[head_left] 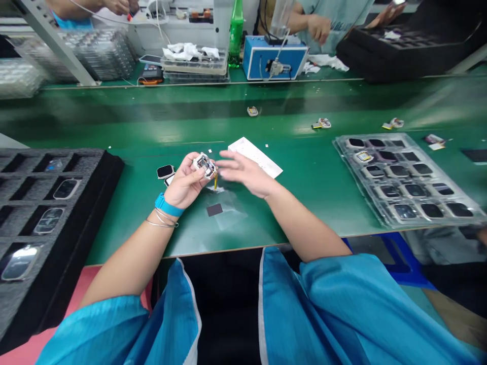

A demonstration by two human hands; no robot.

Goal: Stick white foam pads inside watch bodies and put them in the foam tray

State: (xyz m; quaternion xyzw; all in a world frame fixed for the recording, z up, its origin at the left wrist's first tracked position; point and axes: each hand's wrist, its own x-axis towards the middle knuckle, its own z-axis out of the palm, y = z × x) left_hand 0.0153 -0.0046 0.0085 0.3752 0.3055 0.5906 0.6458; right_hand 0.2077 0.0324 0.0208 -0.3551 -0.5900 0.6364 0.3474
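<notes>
readable text: none anywhere in view
white card: faint grey print, too small to read
green bottle: label blurred, no brand legible
blue box: front face shows no legible marking
small module: bare parts, no number or mark legible, partly blurred
clear tray: screens in it dark, no digits or logos
black foam tray: no label or number seen
scraps on green belt: coloured bits, print not legible
</notes>
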